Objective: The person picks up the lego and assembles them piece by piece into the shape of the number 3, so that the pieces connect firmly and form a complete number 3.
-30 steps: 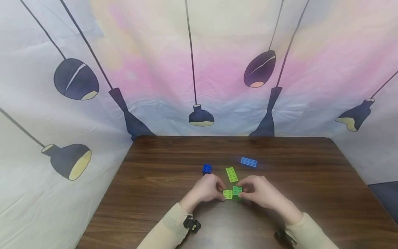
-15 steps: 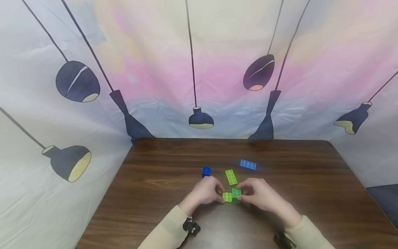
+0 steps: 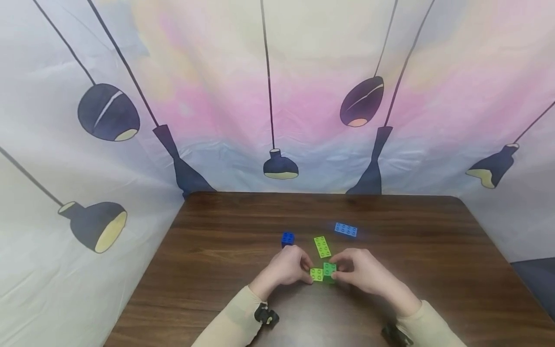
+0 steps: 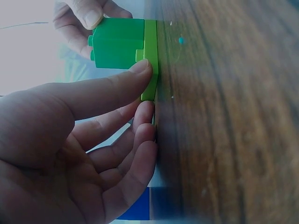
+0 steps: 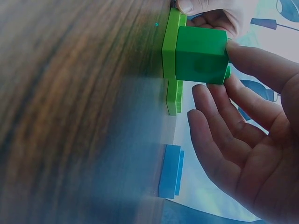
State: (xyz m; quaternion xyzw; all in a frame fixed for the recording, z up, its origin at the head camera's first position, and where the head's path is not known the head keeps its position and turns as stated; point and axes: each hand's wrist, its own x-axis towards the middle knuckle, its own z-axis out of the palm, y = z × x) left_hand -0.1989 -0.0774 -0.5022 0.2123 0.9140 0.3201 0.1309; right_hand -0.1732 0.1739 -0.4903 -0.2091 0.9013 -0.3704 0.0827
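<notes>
A green building brick (image 5: 201,56) sits on one half of a flat lime-green brick (image 4: 150,56), which lies on the table. My left hand (image 3: 284,265) pinches the free end of the lime brick between thumb and fingers. The thumb and index finger of my right hand (image 3: 368,271) grip the green brick near its studded top, while the other fingers hang loosely curled. Lime studs show beside the green brick (image 3: 329,270) in the head view. In the left wrist view the two bricks look flush against each other.
Behind my hands lies a second flat lime-green brick (image 3: 322,246). A flat light-blue brick (image 3: 346,229) is farther back to the right, and a dark-blue brick (image 3: 288,238) stands just beyond my left hand. The wooden table (image 3: 217,231) meets a printed cloth backdrop.
The head view has tilted slightly, shifting the whole scene a little lower. Both hands keep their holds, and the bricks stay in place relative to one another.
</notes>
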